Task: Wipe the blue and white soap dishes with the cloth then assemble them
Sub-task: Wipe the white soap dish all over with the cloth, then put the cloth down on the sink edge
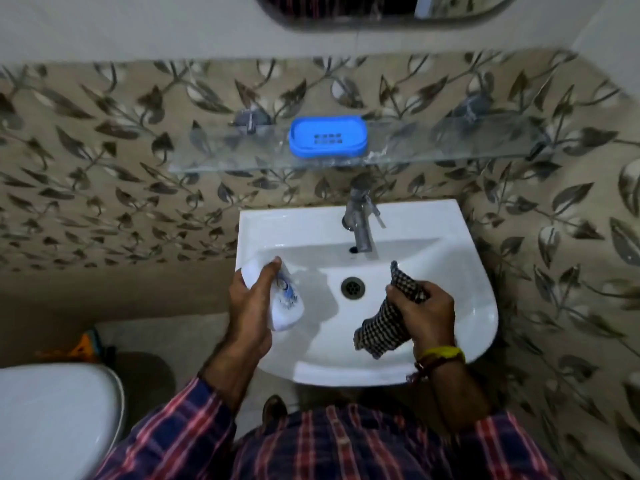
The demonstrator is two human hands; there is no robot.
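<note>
Plaid sleeves (pixel 194 420) nearest; left hand (pixel 251 306) gripping white dish (pixel 287 306) over sink (pixel 478 306), catching drips; right hand (pixel 427 313) clenching cloth (pixel 381 332), readying wipe; blue dish (pixel 328 137) waiting on shelf (pixel 433 150).

— What sort of room is this?

— A small home bathroom. A white washbasin (pixel 367 341) hangs on the far wall, with a metal tap (pixel 360 220) above its drain (pixel 352 287).

— What else shows it?

— A glass shelf (pixel 242 157) runs above the basin with a blue soap dish (pixel 327 141) on it, and the lower edge of a mirror (pixel 381 12) sits higher up. At the near left is a white toilet lid (pixel 52 417).

— And the walls?

— Leaf-patterned tiles (pixel 104 168) cover the wall from basin height up to the shelf, with plain pale wall (pixel 138 26) above them.
</note>
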